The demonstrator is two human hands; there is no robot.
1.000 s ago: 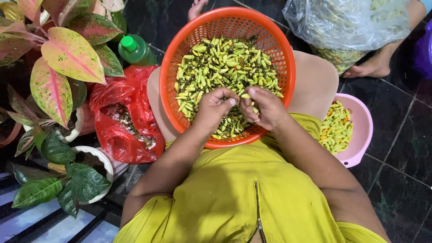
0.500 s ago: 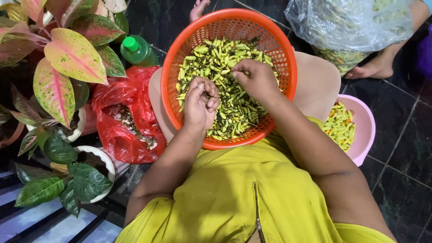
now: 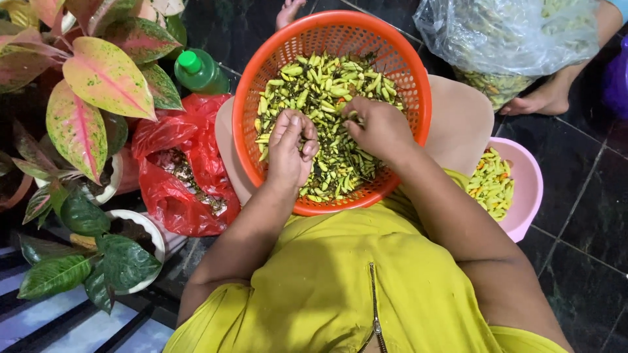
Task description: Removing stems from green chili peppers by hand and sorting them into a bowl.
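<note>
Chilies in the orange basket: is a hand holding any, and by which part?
The left hand is curled shut over the chilies, so it likely holds some, though its grip is hidden. The right hand pinches among them; which part cannot be told.

Both forearms are extended toward 12 o'clock from the torso. The left hand [image 3: 291, 153] is held palm-in, fingers curled loosely into a half-closed fist. The right hand [image 3: 378, 127] is positioned at its 2 o'clock, knuckles up, fingertips pinched together toward 10 o'clock.
</note>
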